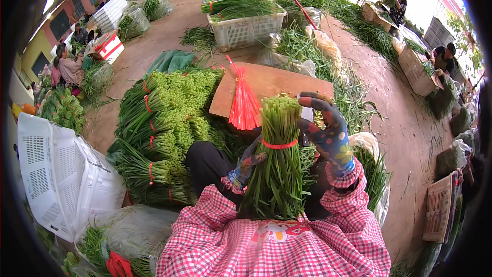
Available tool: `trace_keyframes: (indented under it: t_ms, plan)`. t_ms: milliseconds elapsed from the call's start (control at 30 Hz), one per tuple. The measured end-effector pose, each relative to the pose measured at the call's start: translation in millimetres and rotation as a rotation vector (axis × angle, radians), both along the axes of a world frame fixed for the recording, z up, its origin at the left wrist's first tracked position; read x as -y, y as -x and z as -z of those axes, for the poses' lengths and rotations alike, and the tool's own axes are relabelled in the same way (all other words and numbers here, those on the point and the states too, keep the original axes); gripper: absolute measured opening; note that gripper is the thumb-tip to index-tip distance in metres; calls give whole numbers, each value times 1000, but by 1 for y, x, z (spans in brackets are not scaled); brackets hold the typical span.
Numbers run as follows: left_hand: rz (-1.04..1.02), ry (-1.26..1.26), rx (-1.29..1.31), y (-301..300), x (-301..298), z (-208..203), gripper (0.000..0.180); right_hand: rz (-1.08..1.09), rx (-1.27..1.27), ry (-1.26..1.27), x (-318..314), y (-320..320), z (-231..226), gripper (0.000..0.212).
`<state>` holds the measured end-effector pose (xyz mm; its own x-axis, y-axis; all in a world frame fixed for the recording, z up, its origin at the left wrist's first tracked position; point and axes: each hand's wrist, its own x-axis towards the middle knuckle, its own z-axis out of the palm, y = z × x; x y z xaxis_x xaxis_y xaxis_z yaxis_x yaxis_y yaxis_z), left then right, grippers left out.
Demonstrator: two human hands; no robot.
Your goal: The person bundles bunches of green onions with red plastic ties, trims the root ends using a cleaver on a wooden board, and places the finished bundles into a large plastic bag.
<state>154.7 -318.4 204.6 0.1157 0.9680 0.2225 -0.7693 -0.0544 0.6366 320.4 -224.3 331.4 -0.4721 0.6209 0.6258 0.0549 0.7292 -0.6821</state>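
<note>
Upright between both hands: a green bundle (279, 179), pale stalk ends up, dark leafy ends down by the lap, girdled by a red band (279, 145). Grasped at its left flank by the left hand (245, 166), in a patterned glove, fingertips hidden behind the stalks. At its upper right, the right hand (332, 128), likewise gloved, fingers curled in a C, with fingertips beside the stalk ends. Beside those fingers, a pale flat thing (306, 114); whether gripped or not, cannot tell.

Just beyond both hands: a brown board (287, 79), with a sheaf of red ties (243, 100) fanned on it, nearer the left hand. Left of the left hand: a pile of banded bundles (171, 115); farther out on that side, white crates (56, 166). Right of the right hand: a pale sack (382, 195) with greens in it. Well beyond the hands: a loaded crate (246, 33) and loose greens (302, 51). Below the hands: a pink checked garment (220, 251).
</note>
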Motion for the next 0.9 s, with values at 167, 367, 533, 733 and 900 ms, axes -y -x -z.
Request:
trace_keyframes:
  t_ms: [167,367,533,733,900]
  plan:
    - [-109,14,-142,7,5,15,73,-34,151,-232,-2,26,-16,35]
    - [-177,41,-8,1,10,29,76,12,248,-260,1,42,-13,33]
    - [-351,-59,-228,2,3,52,73,-250,126,148,6,59,5,23]
    - [-338,-8,-115,14,26,38,72,-298,238,172,2,70,12,18]
    - [-352,-89,-251,10,15,48,70,-439,362,79,-20,58,-12,11]
